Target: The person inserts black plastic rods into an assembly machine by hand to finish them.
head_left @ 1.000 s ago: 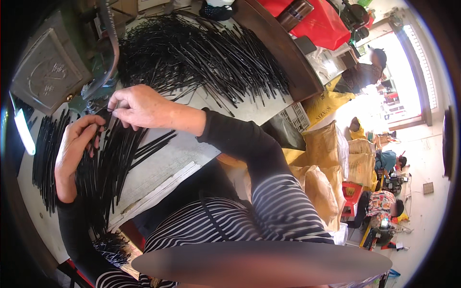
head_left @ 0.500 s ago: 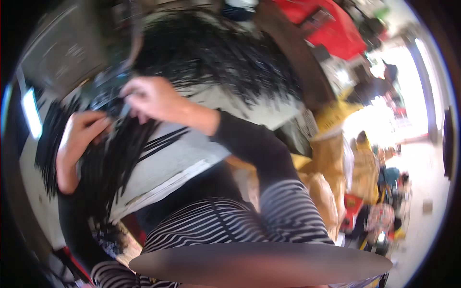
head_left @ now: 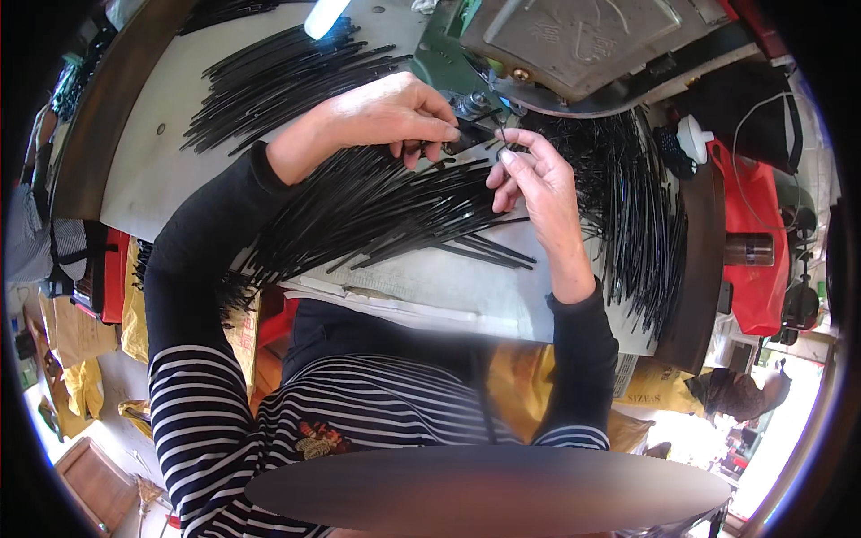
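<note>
Under the head of a green machine (head_left: 438, 56), both my hands are close together over thin black strips. My left hand (head_left: 381, 117) comes in from the left with its fingers closed in a pinch at dark strip ends. My right hand (head_left: 543, 188) is a little to the right, thumb and forefinger pinching a thin black strip that rises toward the machine. The exact ends between my fingers are hard to make out. A loose pile of black strips (head_left: 377, 211) lies beneath my hands on the pale worktable (head_left: 134, 202).
Another bundle of black strips (head_left: 269, 85) lies at the far left, and a large heap (head_left: 641, 242) covers the table's right side. A metal machine cover (head_left: 574, 45) overhangs the back. A lit lamp (head_left: 327, 13) is beside it. A red bag (head_left: 753, 233) hangs past the right edge.
The view has swung round and steadied, so the machine now appears at the upper middle. My hands stay near the machine, closer together, and my right hand now points upward.
</note>
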A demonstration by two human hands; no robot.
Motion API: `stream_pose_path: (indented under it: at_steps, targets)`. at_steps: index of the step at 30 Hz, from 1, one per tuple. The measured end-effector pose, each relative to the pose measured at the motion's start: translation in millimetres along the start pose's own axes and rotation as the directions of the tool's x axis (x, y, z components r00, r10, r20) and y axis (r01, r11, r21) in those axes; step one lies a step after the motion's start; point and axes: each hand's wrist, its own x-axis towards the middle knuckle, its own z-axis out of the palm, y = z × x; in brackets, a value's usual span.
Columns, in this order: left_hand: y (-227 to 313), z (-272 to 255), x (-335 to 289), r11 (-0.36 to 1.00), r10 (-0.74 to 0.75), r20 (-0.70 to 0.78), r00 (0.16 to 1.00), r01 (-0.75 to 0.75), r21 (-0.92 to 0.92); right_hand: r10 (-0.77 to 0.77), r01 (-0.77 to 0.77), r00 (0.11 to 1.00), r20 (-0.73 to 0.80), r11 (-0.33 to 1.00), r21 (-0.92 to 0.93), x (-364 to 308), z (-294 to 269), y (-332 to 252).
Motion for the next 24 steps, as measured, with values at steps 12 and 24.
stream_pose_path:
  at_steps: [12, 24]
  targets:
    - [-2.6, -3.8, 1.4, 1.000, 0.002, -0.016, 1.000, -0.002, -0.004, 0.006, -0.006, 1.000, 0.009, 0.999, -0.043, -0.6, 4.0, -1.9]
    - [-3.8, -4.5, 1.4, 0.998, 0.050, -0.034, 0.998, -0.049, 0.033, -0.017, 0.017, 1.000, -0.007, 0.997, -0.070, -2.7, 6.1, -2.9]
